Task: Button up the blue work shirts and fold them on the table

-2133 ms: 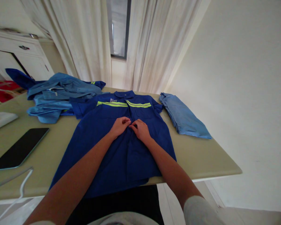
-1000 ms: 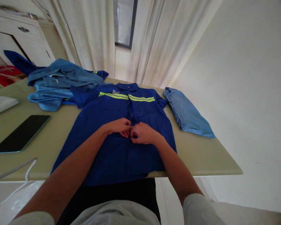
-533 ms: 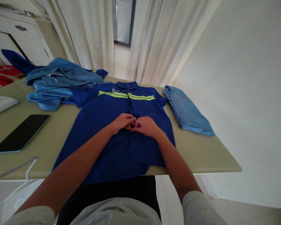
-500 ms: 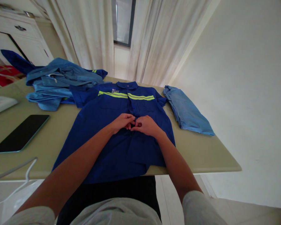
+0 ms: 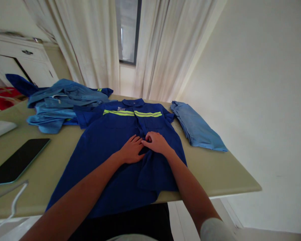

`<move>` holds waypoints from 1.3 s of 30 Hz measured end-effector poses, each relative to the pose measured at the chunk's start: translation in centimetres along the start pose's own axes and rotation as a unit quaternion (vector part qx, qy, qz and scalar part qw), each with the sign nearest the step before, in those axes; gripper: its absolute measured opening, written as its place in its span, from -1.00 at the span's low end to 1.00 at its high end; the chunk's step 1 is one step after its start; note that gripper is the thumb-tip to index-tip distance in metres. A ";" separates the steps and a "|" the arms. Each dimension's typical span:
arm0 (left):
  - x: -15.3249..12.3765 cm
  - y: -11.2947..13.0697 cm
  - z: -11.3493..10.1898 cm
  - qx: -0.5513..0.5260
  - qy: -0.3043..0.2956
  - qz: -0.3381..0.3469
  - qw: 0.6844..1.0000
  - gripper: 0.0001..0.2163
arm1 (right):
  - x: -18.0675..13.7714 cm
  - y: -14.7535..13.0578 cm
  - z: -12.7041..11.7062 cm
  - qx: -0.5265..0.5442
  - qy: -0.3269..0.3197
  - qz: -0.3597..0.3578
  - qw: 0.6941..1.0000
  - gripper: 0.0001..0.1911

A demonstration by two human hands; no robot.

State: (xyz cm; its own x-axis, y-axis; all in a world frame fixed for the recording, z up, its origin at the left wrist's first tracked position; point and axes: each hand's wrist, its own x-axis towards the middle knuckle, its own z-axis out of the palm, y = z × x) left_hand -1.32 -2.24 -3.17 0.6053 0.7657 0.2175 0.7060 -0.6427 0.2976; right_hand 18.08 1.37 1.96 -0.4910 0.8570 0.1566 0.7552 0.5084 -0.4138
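A dark blue short-sleeved work shirt [image 5: 100, 147] with yellow and grey reflective stripes lies front up on the table, collar at the far side. My left hand [image 5: 132, 149] rests flat on its middle, fingers stretched out beside the front opening. Just right of it, my right hand [image 5: 157, 143] is closed in a pinch on the shirt's front edge, and the cloth below it is lifted into a fold. The fingertips of both hands nearly meet. Whatever small part of the edge is inside the right fingers is hidden.
Light blue folded clothing [image 5: 198, 127] lies on the table [image 5: 215, 174] to the right. A heap of blue garments [image 5: 62, 103] stands at the back left. Nearer on the left are a dark tablet or phone [image 5: 17, 160], a white object [image 5: 1, 129] and a white cable [image 5: 15, 201].
Both hands were pinching together at the shirt's front opening. The left has let go and flattened on the cloth, while the right still pinches the edge. The camera view has tilted up.
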 end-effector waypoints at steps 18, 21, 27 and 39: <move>-2.9 4.6 0.5 0.060 -0.040 -0.029 0.997 -0.35 | 1.2 -4.7 -0.7 -0.215 -0.058 0.104 0.969 -0.71; -4.2 6.8 0.5 0.058 -0.052 -0.031 0.997 -0.38 | 2.7 -5.3 0.3 -0.210 -0.019 0.102 0.972 -0.70; -5.6 9.6 -0.8 0.054 -0.116 -0.026 0.991 -0.41 | 4.3 -3.3 2.5 -0.154 -0.002 0.145 0.977 -0.74; 3.6 0.2 -3.2 0.049 0.085 -0.306 0.947 -0.67 | 4.1 2.1 4.4 0.070 0.164 0.126 0.976 -0.65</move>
State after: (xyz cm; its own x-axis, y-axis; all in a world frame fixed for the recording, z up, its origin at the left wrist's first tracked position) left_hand -0.16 0.49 0.64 0.0102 0.9835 0.1809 0.9415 -0.0703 0.3296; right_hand 15.76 5.59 -2.23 -0.1143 0.9459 0.3037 0.7564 0.2810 -0.5906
